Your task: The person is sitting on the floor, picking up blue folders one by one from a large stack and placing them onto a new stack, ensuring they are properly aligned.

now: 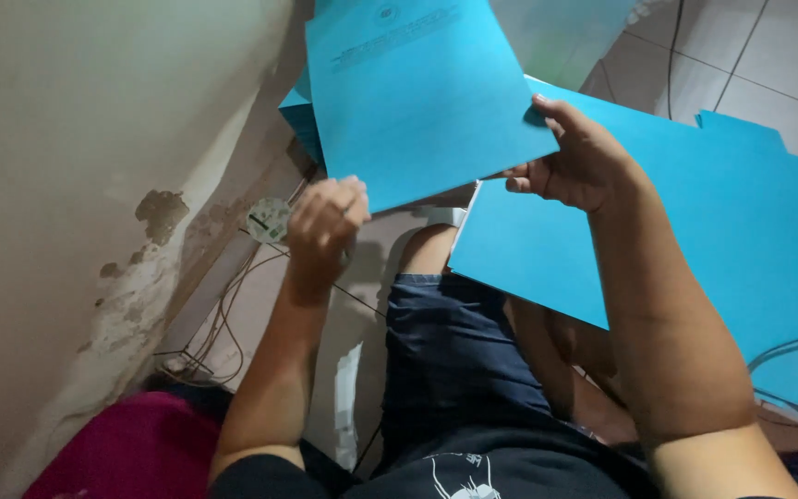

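Blue sheet point(417, 92): being held up over the lap, top edge cut off by the frame.
Left hand point(327, 215): pinching its lower corner, fingers curled.
Right hand point(576, 157): gripping its right edge, thumb on top.
Blue stack point(741, 240): lying beside the right arm, partly hidden.
Round disc point(268, 220): by the wall point(76, 185), possibly a circuit board.

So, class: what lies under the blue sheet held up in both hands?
Under the held blue sheet more blue sheets peek out at its left edge; pale floor shows below. How many sheets it covers cannot be seen.
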